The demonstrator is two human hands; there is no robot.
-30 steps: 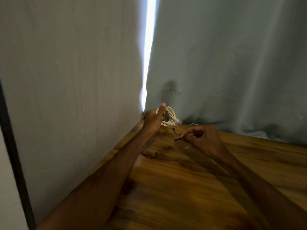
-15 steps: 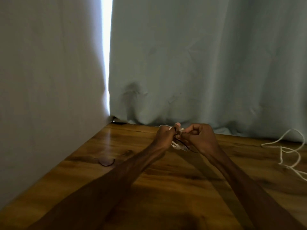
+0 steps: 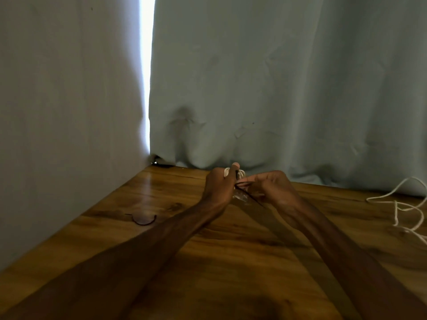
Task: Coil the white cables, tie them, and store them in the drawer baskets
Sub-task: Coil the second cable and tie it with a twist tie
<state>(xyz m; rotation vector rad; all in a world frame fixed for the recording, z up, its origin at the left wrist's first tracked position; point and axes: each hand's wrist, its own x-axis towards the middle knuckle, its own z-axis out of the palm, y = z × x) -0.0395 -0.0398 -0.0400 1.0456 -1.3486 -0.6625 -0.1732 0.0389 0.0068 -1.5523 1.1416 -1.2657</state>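
Note:
My left hand (image 3: 219, 187) grips a small coil of white cable (image 3: 241, 173), its loops showing above the fingers. My right hand (image 3: 275, 188) is right beside it, pinching a thin dark tie (image 3: 247, 192) that runs across the coil and trails down toward the table. Both hands are held just above the wooden table (image 3: 208, 262), close to the curtain. A second white cable (image 3: 406, 211) lies loose and uncoiled at the right edge of the table. No drawer or basket is in view.
Another dark tie (image 3: 143, 220) lies curved on the table to the left of my arms. A pale wall (image 3: 69, 112) borders the table's left side. A light blue curtain (image 3: 277, 88) hangs along the back, with a bright gap beside the wall.
My left hand brought the coil away from the corner to meet my right hand with the tie. My view turned right, so the loose cable at the right came into sight.

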